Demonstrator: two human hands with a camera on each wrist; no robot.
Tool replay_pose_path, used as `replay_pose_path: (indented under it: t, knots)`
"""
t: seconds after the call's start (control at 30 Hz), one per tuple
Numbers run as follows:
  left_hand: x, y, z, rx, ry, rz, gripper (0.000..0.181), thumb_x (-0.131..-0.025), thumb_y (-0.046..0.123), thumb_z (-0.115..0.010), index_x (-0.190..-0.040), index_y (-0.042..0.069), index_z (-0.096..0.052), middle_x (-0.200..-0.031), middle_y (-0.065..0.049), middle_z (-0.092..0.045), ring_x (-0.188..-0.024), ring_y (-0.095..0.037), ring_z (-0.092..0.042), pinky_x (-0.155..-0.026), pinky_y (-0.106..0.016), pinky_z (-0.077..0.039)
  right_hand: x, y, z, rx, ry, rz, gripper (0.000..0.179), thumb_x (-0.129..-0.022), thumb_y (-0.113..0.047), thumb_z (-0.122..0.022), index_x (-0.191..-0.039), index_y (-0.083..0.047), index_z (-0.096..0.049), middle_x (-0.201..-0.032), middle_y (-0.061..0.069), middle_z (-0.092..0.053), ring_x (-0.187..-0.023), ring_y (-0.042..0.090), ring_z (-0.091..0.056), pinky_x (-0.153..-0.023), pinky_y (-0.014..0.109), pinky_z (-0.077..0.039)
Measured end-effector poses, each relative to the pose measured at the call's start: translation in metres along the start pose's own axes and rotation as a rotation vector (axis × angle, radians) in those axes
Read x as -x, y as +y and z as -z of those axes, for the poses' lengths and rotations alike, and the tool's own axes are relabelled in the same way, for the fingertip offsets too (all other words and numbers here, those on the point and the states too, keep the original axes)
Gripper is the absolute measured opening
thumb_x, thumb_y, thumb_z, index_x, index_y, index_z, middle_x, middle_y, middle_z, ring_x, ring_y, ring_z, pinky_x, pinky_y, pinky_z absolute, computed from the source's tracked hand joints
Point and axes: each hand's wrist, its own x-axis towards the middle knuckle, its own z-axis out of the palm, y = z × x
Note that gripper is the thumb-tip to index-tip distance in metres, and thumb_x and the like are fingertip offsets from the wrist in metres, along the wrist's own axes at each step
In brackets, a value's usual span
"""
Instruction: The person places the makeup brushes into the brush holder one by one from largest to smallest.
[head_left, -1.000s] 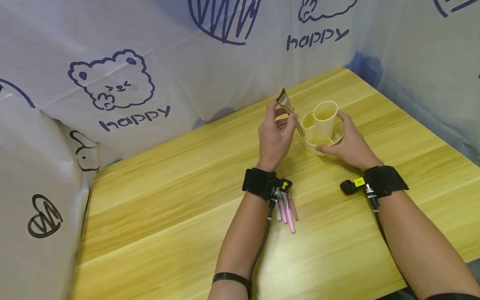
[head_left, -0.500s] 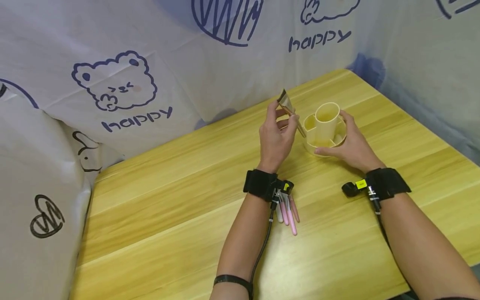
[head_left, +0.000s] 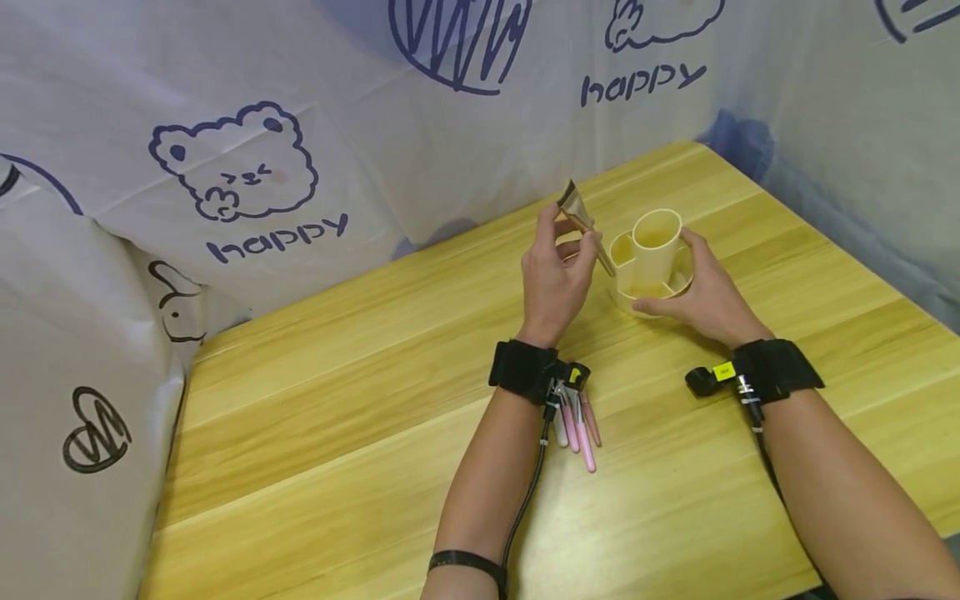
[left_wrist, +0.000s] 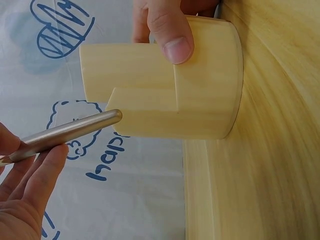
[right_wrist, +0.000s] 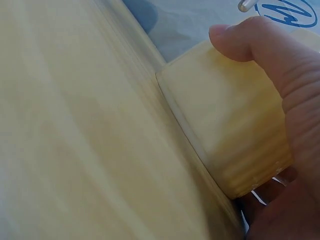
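My left hand (head_left: 557, 283) pinches a makeup brush (head_left: 575, 210) with a flat, dark-edged head and a champagne metallic handle. Its head points up and its handle slants down to the right. In the left wrist view, the rounded handle end (left_wrist: 112, 117) overlaps the side of a cream holder; whether they touch I cannot tell. That compartmented holder (head_left: 656, 262), with a tall round cup in it, stands upright on the table. My right hand (head_left: 708, 296) grips its right side, thumb at the front of the rim; the fingers behind are mostly hidden.
Several brushes with pink and pale handles (head_left: 585, 442) lie on the wood-grain table (head_left: 337, 400) beside my left wrist, partly hidden by the wrist camera. White cloth (head_left: 420, 158) with blue drawings hangs behind the table and at both sides.
The whole head view shifts slightly down and to the right. Both hands, the brush and the holder keep nearly the same places relative to each other.
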Motion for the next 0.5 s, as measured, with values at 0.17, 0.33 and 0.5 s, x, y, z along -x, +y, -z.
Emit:
replay_pose_path:
  t: [0.17,0.33,0.5]
  knots:
    - [0.0004,0.0005,-0.0006,-0.009,-0.005,-0.007,0.041,-0.102,0.010,-0.061,-0.140,0.005,-0.049,-0.121,-0.021,-0.073,-0.101,-0.029,-0.079,-0.084,-0.017,-0.060,0.0012,-0.0001,0.0005,0.014,-0.016,-0.006,0.129,-0.077,-0.043,-0.091,-0.167,-0.020,-0.001,-0.169,0.024,-0.024,-0.152,0.047,-0.032,-0.121,0.070,-0.026]
    - [0.0007,0.0006,-0.0017,-0.011,-0.019,-0.014,0.041,-0.102,0.010,-0.061,-0.141,0.005,-0.048,-0.121,-0.020,-0.072,-0.102,-0.028,-0.079,-0.085,-0.017,-0.060,0.0020,0.0000,0.0009,0.013,-0.027,-0.009,0.129,-0.079,-0.041,-0.090,-0.168,-0.020,0.001,-0.169,0.024,-0.023,-0.152,0.048,-0.030,-0.121,0.070,-0.026]
    - [0.0010,0.0023,-0.0005,-0.001,-0.005,-0.006,0.040,-0.103,0.010,-0.060,-0.141,0.004,-0.049,-0.121,-0.021,-0.072,-0.102,-0.030,-0.079,-0.084,-0.016,-0.060,0.0018,0.0001,0.0008,0.004,-0.032,0.007,0.126,-0.081,-0.036,-0.089,-0.168,-0.020,0.000,-0.170,0.023,-0.021,-0.154,0.048,-0.029,-0.121,0.071,-0.025]
